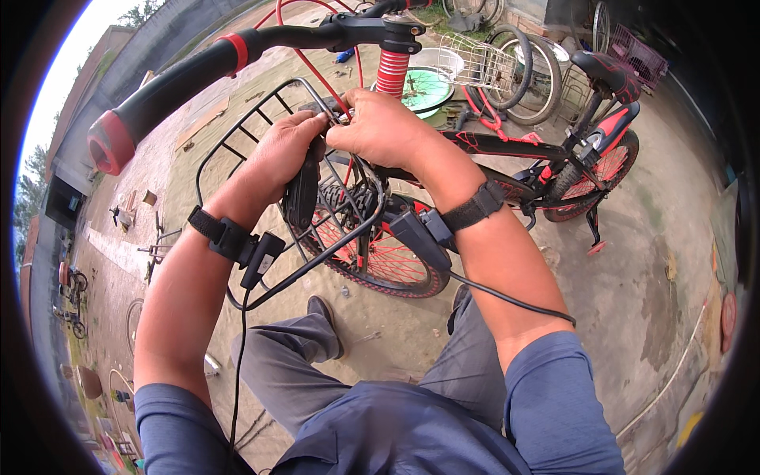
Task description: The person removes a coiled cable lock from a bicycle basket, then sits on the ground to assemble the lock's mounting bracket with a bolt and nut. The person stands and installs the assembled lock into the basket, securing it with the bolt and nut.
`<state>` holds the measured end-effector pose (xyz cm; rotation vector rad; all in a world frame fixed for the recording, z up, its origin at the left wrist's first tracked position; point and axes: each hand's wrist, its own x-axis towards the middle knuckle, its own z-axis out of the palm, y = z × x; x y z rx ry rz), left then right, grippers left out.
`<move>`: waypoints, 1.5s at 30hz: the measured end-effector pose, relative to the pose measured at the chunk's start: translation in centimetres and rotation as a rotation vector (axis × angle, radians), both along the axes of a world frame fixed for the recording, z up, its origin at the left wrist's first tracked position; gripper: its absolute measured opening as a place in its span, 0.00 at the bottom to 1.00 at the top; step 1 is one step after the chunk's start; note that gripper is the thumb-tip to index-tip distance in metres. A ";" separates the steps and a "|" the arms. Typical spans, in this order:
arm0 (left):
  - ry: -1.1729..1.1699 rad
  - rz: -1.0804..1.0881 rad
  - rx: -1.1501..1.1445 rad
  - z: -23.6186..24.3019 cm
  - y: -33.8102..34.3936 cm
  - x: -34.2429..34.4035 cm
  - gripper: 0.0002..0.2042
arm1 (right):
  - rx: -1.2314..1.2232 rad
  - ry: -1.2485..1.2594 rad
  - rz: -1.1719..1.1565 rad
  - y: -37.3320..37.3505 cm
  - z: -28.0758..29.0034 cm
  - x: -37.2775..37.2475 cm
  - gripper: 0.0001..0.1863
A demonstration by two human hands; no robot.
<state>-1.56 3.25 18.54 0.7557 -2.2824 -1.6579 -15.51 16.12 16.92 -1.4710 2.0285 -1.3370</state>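
Both hands meet at the upper rim of a black wire bicycle basket [212, 152], in front of the head tube. My left hand [286, 150] is closed, its thumb and fingertips pinched at the rim. Beneath its palm hangs a long black part [301, 194]; whether the hand grips it cannot be seen. My right hand [372, 127] is closed just beside the left, its fingertips nearly touching the left thumb. Whatever small piece lies between the fingers is hidden. A red cable [313, 73] runs down to the fingertips. Behind the basket shows the red-spoked front wheel [388, 257].
The handlebar [273, 38] with its black and red grip [119, 142] reaches across above my left arm. The black and red frame [499, 150] extends right to the saddle [606, 75]. Behind lie a white wire basket [479, 59], loose wheels [542, 83] and a green spoked wheel [423, 89].
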 end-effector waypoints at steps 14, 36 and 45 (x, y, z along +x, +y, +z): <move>0.023 0.024 -0.021 -0.1 0.1 -0.1 0.10 | -0.011 0.066 -0.015 -0.2 0.0 -0.1 0.29; 0.024 0.008 0.032 0.3 -0.1 0.2 0.10 | -0.041 0.066 -0.025 -0.6 -0.3 -0.2 0.28; 0.032 0.011 0.050 0.1 -0.2 0.1 0.10 | 0.000 0.077 -0.030 -0.5 -0.1 -0.1 0.28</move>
